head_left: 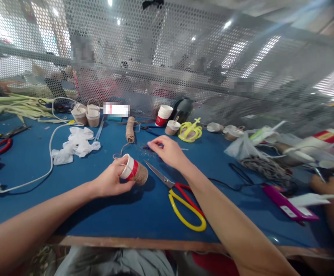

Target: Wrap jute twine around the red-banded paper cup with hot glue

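My left hand [113, 178] is closed round a paper cup [134, 170] tilted on its side, its mouth toward my fingers. The cup is white at the rim with a red band, and brown twine covers its bottom part. A strand of twine runs from the cup to a twine spool [130, 130] lying behind it. My right hand [167, 150] is pinched low over small dark scraps [149, 149] on the blue table; what its fingertips hold, if anything, is too small to make out. Scissors [169, 183] with red and yellow handles lie under my right forearm.
White crumpled tissue [76, 145] and a white cable [51, 149] lie on the left. Small twine-wrapped cups [93, 116], a stack of paper cups [164, 115] and a yellow crown-shaped piece [190, 131] stand at the back. Another person's hand [329, 188] works at right near a purple glue gun [289, 205].
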Motion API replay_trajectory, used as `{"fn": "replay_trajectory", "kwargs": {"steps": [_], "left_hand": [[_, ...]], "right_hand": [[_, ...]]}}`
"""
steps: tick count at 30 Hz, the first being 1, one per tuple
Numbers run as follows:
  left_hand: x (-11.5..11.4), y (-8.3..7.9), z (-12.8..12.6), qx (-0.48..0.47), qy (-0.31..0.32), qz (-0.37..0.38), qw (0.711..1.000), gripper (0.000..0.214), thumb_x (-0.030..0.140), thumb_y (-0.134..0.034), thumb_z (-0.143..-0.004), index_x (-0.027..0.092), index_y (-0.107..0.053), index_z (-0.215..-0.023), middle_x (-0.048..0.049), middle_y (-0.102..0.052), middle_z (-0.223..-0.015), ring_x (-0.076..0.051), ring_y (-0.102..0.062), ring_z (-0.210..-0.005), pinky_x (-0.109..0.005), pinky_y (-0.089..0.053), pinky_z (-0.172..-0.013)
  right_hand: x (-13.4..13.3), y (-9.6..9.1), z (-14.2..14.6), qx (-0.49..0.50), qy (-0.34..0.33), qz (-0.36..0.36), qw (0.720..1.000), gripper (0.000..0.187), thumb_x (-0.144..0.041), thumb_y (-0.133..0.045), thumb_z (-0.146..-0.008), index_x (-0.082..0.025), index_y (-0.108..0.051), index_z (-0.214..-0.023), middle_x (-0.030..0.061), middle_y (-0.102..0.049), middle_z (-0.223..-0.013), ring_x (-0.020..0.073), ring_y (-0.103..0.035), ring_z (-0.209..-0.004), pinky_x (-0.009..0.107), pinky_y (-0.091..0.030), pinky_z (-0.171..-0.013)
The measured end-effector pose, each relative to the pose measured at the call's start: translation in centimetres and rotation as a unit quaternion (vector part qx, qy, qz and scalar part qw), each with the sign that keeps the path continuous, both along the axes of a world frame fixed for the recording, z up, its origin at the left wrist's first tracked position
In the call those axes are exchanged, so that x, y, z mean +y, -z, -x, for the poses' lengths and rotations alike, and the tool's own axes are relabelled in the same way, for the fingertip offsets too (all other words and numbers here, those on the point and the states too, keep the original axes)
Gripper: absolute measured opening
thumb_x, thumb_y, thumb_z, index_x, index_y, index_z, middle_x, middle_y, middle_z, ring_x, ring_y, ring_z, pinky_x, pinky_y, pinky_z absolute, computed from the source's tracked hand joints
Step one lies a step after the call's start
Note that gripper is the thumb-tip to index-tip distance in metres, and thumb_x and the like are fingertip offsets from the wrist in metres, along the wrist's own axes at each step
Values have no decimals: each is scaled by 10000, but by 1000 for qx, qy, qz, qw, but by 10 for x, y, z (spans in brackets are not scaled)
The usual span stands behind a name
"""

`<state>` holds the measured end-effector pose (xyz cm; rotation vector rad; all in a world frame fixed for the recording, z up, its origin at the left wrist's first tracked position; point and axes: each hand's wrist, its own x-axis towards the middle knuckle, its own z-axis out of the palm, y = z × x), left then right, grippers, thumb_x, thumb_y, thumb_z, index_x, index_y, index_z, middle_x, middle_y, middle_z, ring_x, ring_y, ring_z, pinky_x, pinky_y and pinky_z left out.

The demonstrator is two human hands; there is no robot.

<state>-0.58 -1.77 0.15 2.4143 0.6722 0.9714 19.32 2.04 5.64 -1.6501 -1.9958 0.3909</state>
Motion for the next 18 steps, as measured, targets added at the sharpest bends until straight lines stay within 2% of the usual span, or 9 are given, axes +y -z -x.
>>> {"fn": "replay_trajectory", "kwargs": {"steps": [1, 2, 3, 5, 7, 9, 13, 15, 18], "left_hand": [[0, 0, 0, 1, 4, 5, 1000, 121, 163, -527, -716, 135, -581, -610, -37, -608, -727, -157, -532, -778, -316, -387, -875], [-1, 0, -1, 3, 4, 13, 1000, 105, 164, -531, -711, 134, -588, -629, -38, -607, -736, -158, -535, -777, -308, -404, -847], [-1, 1, -1, 6, 4, 23, 1000, 89, 164, -531, -708, 131, -598, -658, -39, -607, -743, -160, -540, -776, -298, -422, -812], [-2, 1, -2, 12, 11, 46, 999, 100, 153, -521, -705, 128, -617, -721, -42, -611, -756, -163, -553, -768, -277, -448, -742], [-2, 1, -2, 16, 26, 67, 997, 120, 145, -509, -704, 123, -623, -733, -44, -616, -754, -160, -566, -744, -268, -457, -703], [-3, 1, -2, 10, 30, 92, 995, 99, 160, -521, -701, 117, -609, -702, -42, -612, -744, -153, -568, -709, -260, -459, -673], [-6, -3, 0, -54, 12, 191, 980, 163, 224, -562, -704, 109, -552, -819, -15, -570, -739, -111, -526, -621, -219, -447, -593], [-8, -5, 0, -86, 14, 245, 966, 240, 247, -577, -705, 110, -518, -894, -6, -554, -746, -95, -501, -599, -202, -435, -567], [-12, -8, -1, -106, 26, 288, 951, 234, 257, -591, -701, 112, -510, -866, 1, -534, -726, -91, -480, -599, -197, -428, -570]], "right_hand": [[-9, -6, 12, 5, -63, -3, 998, 172, -353, -525, -785, -210, -619, -798, 33, -593, -944, 153, -541, -904, 270, -417, -789], [-18, -11, 24, 9, -164, -20, 986, 183, -352, -522, -790, -197, -616, -817, 44, -579, -987, 153, -530, -930, 281, -412, -815], [-25, -15, 34, -4, -232, -27, 972, 190, -362, -564, -757, -182, -613, -792, 59, -564, -1016, 168, -513, -967, 306, -393, -858], [-36, -18, 50, -51, -268, -16, 962, 239, -364, -665, -652, -152, -600, -740, 95, -549, -1015, 213, -491, -986, 347, -395, -854], [-41, -18, 59, -73, -273, 8, 959, 179, -278, -681, -630, -144, -577, -687, 100, -554, -978, 218, -498, -957, 345, -412, -816], [-42, -17, 59, -43, -273, 12, 961, 71, -175, -616, -680, -145, -559, -652, 86, -565, -948, 189, -515, -924, 322, -412, -809], [-42, -16, 45, 125, -225, 0, 966, 65, -153, -550, -733, -145, -552, -669, 68, -580, -921, 149, -537, -895, 308, -396, -846], [-45, -15, 36, 220, -194, 33, 955, 52, -195, -550, -737, -150, -548, -712, 55, -590, -887, 139, -553, -845, 306, -421, -807], [-50, -11, 25, 310, -147, 70, 937, 96, -254, -557, -738, -159, -545, -734, 38, -600, -838, 129, -558, -774, 298, -442, -745]]}}
